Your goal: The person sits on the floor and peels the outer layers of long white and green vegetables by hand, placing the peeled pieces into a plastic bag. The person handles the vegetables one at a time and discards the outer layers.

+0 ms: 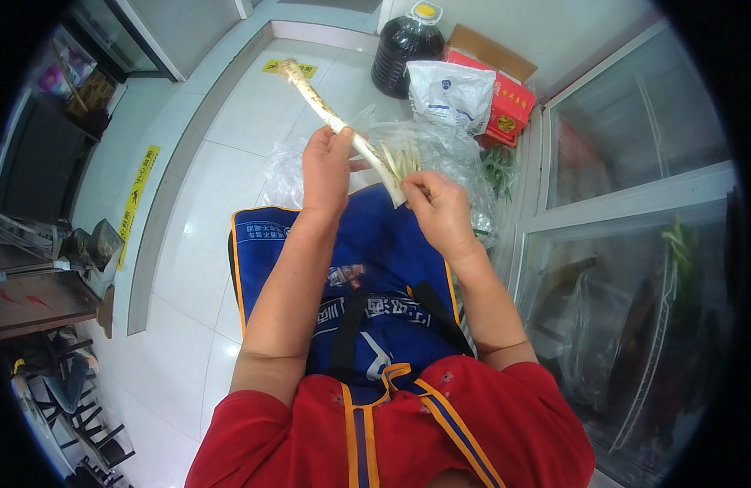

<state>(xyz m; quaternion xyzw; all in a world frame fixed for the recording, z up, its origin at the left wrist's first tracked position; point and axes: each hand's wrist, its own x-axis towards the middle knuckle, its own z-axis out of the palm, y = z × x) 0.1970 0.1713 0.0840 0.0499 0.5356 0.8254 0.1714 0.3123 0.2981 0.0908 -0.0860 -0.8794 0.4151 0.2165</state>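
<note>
A long white leek stalk (326,110) slants across the view above my lap. Its root end, soiled brown, points up and away to the left; the cut end is toward me. My left hand (328,171) grips it around the middle, thumb on top. At the cut end, my right hand (439,210) pinches the side of the stalk with thumb and forefinger. What lies between those fingertips is too small to make out. Behind the stalk, several pale stalks (410,160) show by a clear plastic bag (454,152). A blue apron (375,238) with orange edging covers my lap.
Beyond the bag stand a large dark-filled jug (406,52) with a yellow cap, a white plastic bag (451,91) and a red box (512,104). Green leaves (499,171) lie beside a glass-panelled door (625,293) at right. A raised step (180,165) curves along the left.
</note>
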